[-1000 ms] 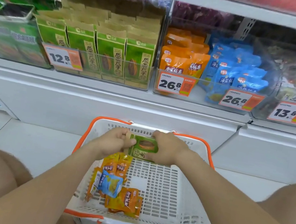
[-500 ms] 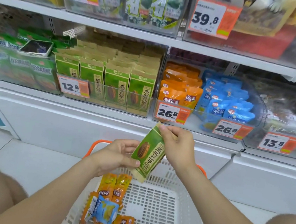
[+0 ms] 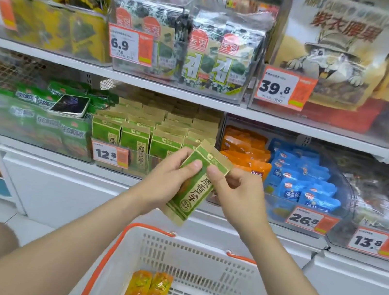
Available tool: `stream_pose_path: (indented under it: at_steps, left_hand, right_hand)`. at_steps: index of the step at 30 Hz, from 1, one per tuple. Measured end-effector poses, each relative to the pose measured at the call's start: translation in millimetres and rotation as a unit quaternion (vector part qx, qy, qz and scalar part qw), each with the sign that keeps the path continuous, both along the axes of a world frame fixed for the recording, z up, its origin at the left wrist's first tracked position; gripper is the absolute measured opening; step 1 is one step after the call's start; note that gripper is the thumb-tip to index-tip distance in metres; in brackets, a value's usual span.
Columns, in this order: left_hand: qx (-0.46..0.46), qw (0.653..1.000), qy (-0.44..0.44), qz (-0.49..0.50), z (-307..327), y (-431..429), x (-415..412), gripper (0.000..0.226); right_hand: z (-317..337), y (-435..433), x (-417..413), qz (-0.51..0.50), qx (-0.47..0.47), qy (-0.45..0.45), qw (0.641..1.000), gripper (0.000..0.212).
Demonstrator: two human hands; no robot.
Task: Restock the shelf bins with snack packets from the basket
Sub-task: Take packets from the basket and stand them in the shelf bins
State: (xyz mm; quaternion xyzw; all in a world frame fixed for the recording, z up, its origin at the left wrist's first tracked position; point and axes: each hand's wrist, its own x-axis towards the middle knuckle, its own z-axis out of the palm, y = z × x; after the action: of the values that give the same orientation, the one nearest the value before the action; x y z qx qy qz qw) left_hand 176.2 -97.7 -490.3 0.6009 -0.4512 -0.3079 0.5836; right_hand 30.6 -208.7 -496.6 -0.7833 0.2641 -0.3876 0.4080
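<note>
A green and tan snack packet (image 3: 193,190) is held tilted in front of the lower shelf, above the white basket (image 3: 196,257) with orange handles. My left hand (image 3: 167,181) grips its left side with the thumb on its face. My right hand (image 3: 237,195) pinches its upper right edge. Just behind it stands the clear bin of matching green packets (image 3: 136,138), tagged 12.8. Orange packets (image 3: 147,293) lie in the basket's bottom.
Right of the green bin are bins of orange packets (image 3: 244,147) and blue packets (image 3: 305,180), tagged 26.8. A phone (image 3: 70,104) lies on green bags at the left. Seaweed packs (image 3: 203,52) fill the upper shelf. My knees flank the basket.
Both hands have lifted the green packet out of the basket up to the level of the lower shelf bins. My view has tilted upward, showing the upper shelf.
</note>
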Motion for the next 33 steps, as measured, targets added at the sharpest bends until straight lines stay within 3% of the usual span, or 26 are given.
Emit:
stream_pose_path:
  at_steps: [2,5,7,9,11,13,17,21,26,31,33]
  left_hand:
    - [-0.001,0.999,-0.050,0.022,14,-2,6,0.032]
    - [-0.027,0.989,-0.090,0.114,35,-8,22,0.063]
    - [-0.053,0.957,-0.167,0.230,42,-11,46,0.052]
    - [-0.024,0.909,-0.292,0.297,49,-10,73,0.019]
    - [0.059,0.875,-0.392,0.278,54,-7,92,0.020]
    - [0.129,0.861,-0.431,0.239,53,-2,101,0.021]
    - [0.194,0.852,-0.439,0.206,45,1,108,0.025]
    - [0.199,0.846,-0.446,0.217,48,3,113,0.009]
    - [0.183,0.863,-0.425,0.200,46,8,119,0.012]
    - [0.156,0.861,-0.436,0.213,45,5,123,0.006]
    - [0.141,0.862,-0.430,0.227,44,2,123,0.006]
  right_hand:
    - [11,1,10,-0.032,-0.029,-0.007,0.999,0.043]
    - [36,3,26,-0.074,-0.116,-0.059,0.989,0.029]
    - [58,4,35,-0.101,-0.143,-0.098,0.980,0.026]
    - [78,4,46,-0.116,-0.173,-0.132,0.969,0.022]
    - [93,1,56,-0.105,-0.199,-0.162,0.961,0.012]
    - [102,-5,67,-0.095,-0.231,-0.160,0.955,0.013]
    - [98,-19,89,-0.066,-0.247,-0.093,0.962,0.015]
    - [93,-27,106,-0.039,-0.259,-0.054,0.964,0.016]
    - [95,-31,117,-0.009,-0.289,-0.042,0.956,0.014]
    - [82,-41,127,0.062,-0.260,0.146,0.953,0.008]
    - [86,-43,130,0.048,-0.263,0.196,0.943,0.019]
